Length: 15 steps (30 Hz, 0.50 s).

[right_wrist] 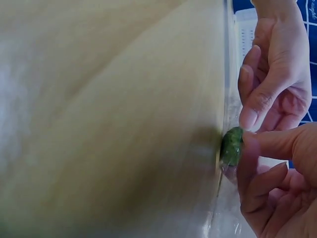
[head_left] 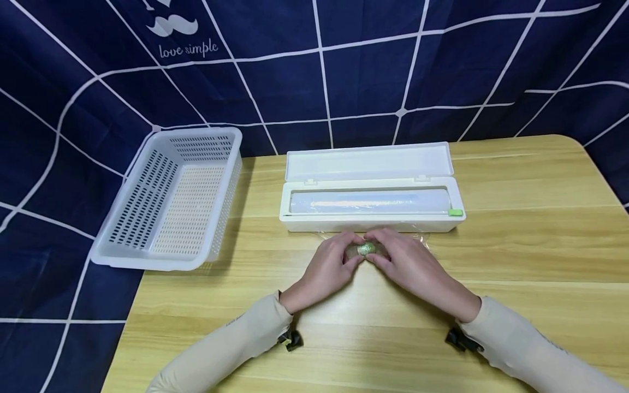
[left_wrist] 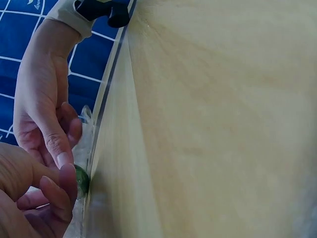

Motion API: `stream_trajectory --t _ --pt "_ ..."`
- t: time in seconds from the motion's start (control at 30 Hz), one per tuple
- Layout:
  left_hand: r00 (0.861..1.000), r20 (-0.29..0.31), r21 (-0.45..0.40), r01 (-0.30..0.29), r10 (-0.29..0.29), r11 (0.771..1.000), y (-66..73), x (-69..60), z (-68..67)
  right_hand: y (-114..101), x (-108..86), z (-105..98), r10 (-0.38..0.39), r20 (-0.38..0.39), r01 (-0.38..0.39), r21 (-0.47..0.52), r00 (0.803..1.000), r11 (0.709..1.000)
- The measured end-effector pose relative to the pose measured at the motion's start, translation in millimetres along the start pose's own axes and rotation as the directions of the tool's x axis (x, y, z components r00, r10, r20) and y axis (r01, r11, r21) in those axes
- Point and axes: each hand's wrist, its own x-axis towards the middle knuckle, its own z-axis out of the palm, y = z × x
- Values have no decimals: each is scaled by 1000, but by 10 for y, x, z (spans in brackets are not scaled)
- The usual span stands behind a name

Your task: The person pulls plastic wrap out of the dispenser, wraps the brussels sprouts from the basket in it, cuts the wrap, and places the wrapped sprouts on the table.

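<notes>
A small green roundish item (head_left: 366,249), seemingly a piece of vegetable, lies on clear cling film (head_left: 423,240) in front of a white dispenser. From its left side my left hand (head_left: 328,263) pinches it between thumb and fingers. My right hand (head_left: 413,266) does the same from the right, with the fingertips of both hands close together. In the right wrist view the green item (right_wrist: 232,146) looks dark and glossy, with film around its lower end. The left wrist view shows only part of the green item (left_wrist: 82,181) past the fingers. Its exact kind is unclear.
Behind the hands stands the long white dispenser box (head_left: 371,225), lid raised, with a film roll (head_left: 368,201) inside and a green slider (head_left: 455,212) at its right end. A white perforated basket (head_left: 223,218) sits at the wooden table's (head_left: 521,245) left edge. Dark blue cloth (head_left: 363,71) hangs behind.
</notes>
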Motion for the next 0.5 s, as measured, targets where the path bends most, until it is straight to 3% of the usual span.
stream_trajectory --t 0.27,0.5 --pt "1000 -1 11 4 -4 1000 24 9 -3 -93 -48 35 -36 -86 36 -11 996 999" --pt "1000 -25 45 12 -11 999 37 27 10 -131 -49 76 -70 -64 70 1 996 998"
